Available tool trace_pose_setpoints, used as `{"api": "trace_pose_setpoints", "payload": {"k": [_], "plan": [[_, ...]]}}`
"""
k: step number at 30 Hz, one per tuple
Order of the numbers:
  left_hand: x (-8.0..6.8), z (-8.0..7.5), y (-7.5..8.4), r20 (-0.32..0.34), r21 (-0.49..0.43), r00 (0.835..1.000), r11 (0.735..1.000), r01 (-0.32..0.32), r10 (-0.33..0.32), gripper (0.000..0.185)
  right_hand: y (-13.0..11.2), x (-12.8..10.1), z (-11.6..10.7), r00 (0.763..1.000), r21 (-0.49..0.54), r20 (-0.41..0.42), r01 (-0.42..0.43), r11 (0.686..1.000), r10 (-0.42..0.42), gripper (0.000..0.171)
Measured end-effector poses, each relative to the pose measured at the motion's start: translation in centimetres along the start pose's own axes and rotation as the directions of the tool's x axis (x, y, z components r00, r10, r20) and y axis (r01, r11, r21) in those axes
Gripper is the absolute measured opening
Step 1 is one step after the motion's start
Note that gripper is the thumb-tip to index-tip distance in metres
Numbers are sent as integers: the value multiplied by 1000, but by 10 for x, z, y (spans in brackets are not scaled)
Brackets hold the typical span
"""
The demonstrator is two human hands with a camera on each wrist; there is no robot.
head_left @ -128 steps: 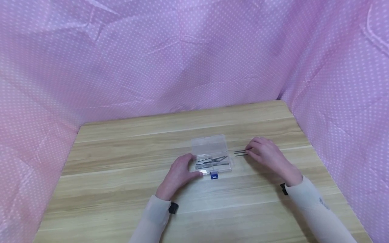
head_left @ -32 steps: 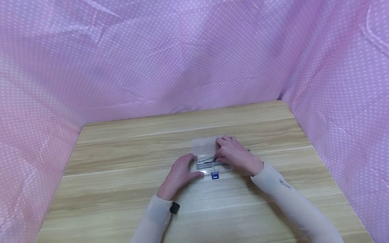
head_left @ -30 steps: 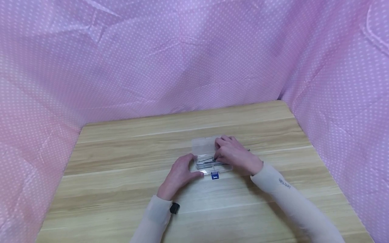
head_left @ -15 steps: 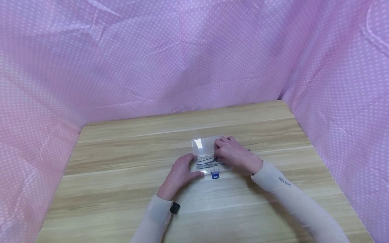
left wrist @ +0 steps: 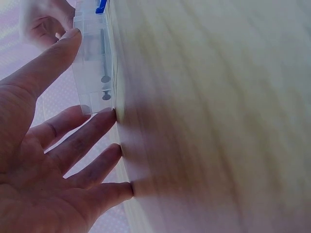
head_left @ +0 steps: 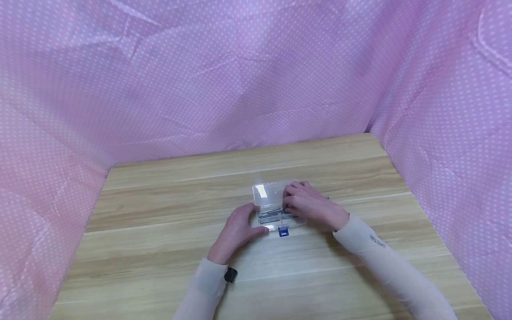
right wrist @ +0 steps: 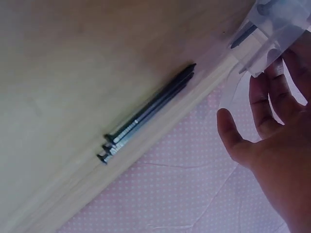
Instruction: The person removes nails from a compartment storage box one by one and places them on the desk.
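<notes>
A clear plastic compartment box (head_left: 262, 225) lies with its lid (head_left: 270, 195) folded back and a blue latch (head_left: 283, 231) at its front. Several metal nails (head_left: 270, 221) lie inside. My left hand (head_left: 238, 226) grips the box's left end between thumb and fingers, its other fingertips on the table in the left wrist view. Over the box's right part, my right hand (head_left: 307, 203) has curled fingers reaching inside, where they seem to pinch a nail (head_left: 285, 211); the fingertips are partly hidden. Three loose nails (right wrist: 148, 114) lie side by side on the table beside the right hand.
The wooden table (head_left: 168, 249) has pink dotted cloth (head_left: 240, 89) hanging behind it and at both sides. A black strap piece (head_left: 230, 274) shows at the left wrist.
My right hand has moved left from the loose nails into the box. Over the last second it stays there while nails inside shift a little. The left hand keeps its hold.
</notes>
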State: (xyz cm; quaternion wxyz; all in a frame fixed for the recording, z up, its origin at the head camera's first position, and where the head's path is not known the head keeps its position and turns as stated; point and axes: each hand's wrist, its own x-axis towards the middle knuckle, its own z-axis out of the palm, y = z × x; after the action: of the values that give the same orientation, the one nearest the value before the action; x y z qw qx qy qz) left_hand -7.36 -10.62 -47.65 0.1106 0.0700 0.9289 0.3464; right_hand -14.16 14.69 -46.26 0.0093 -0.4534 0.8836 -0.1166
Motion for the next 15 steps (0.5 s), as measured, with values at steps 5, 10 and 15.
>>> {"api": "trace_pose_setpoints", "payload": {"k": [5, 10, 15], "plan": [[1, 0, 0, 8, -1, 1000, 1000, 9, -9, 67, 2, -3, 2, 1000, 18, -27, -1, 1000, 1, 5], [2, -2, 0, 14, -4, 1000, 1000, 0, 0, 66, 4, -5, 2, 999, 41, -38, -29, 999, 30, 6], [3, -3, -1, 11, 0, 1000, 1000, -12, 12, 65, 3, -5, -1, 997, 55, -41, -67, 996, 69, 6]]}}
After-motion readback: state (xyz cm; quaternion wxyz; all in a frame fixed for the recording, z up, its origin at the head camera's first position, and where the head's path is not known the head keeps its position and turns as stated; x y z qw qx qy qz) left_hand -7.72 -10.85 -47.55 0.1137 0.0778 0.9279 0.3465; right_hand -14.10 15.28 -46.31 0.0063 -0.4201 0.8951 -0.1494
